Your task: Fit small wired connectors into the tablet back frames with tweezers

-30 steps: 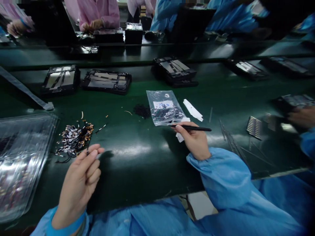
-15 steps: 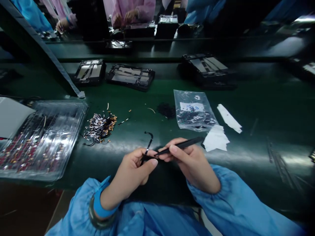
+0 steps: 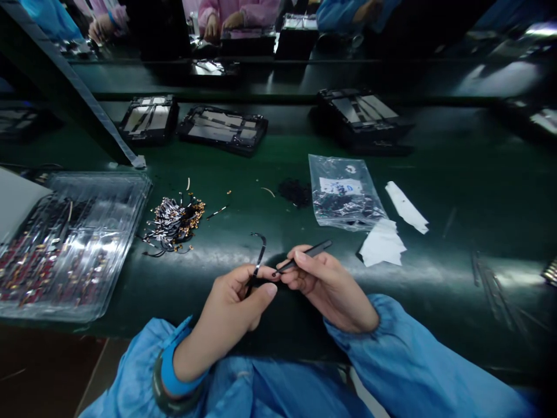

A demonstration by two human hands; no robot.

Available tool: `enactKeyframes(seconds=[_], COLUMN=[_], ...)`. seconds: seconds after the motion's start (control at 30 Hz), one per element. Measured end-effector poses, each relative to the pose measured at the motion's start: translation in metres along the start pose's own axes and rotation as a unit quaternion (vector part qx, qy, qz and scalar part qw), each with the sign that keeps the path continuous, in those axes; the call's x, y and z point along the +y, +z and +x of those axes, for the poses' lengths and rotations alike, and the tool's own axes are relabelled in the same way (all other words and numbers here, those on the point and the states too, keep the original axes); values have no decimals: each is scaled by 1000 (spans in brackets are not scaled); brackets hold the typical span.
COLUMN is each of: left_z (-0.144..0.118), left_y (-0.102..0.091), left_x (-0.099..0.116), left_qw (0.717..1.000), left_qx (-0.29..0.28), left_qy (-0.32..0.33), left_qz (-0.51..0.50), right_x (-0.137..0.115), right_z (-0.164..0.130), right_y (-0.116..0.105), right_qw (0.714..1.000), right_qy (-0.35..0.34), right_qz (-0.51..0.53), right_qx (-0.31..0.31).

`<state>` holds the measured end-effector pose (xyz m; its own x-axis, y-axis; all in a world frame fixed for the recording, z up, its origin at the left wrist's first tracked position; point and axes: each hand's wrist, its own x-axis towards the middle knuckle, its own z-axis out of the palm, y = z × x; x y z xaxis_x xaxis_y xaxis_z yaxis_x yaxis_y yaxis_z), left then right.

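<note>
My left hand [image 3: 237,302] pinches a thin black flex cable [image 3: 261,255], whose curved end sticks up past the fingers. A tiny dark ring-shaped piece [image 3: 274,274] sits by the left index fingertip. Black tweezers [image 3: 311,253] are gripped in my right hand [image 3: 326,278], their tips pointing left at that small piece. The two hands almost meet. To the left lies a heap of small flex cables [image 3: 174,223] with gold and silver ends. Beyond the hands are a small pile of black bits [image 3: 295,192] and a clear zip bag [image 3: 346,200] holding more dark bits.
A clear plastic tray [image 3: 126,232] of parts stands at the left. White paper pieces [image 3: 383,247] lie right of the bag. Dark device housings [image 3: 224,129] line the back, with a slanted post [image 3: 100,116] at the left. Co-workers' hands [image 3: 224,24] show across the bench.
My right hand's hold on the tweezers has shifted, and their back end now lies further left and reaches less far. The flex cable stays in my left hand. The view has shifted slightly.
</note>
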<state>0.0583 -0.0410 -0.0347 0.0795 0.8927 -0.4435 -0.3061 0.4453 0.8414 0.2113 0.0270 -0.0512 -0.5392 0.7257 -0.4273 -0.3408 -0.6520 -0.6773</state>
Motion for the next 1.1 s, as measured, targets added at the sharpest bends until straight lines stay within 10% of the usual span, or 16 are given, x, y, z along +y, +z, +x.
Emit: enactKeyframes(seconds=[0.2, 0.5, 0.77, 0.93, 1.1], left_z=[2, 121, 300, 344, 333], left_y=[-2, 58, 157, 160, 136], left_x=[1, 81, 123, 123, 142], left_qw=[999, 988, 979, 971, 960], left_qx=[4, 48, 146, 202, 248], left_qy=[-36, -43, -11, 15, 86], left_qz=[9, -143, -143, -125, -99], right_x=[-18, -119, -122, -118, -117], right_z=[-10, -25, -28, -25, -27], right_y=[-9, -102, -133, -136, -144], right_qw=[999, 874, 866, 891, 887], right_qy=[7, -248, -277, -244, -267], right_qz=[-23, 96, 108, 67, 49], right_qx=[23, 407, 403, 378, 374])
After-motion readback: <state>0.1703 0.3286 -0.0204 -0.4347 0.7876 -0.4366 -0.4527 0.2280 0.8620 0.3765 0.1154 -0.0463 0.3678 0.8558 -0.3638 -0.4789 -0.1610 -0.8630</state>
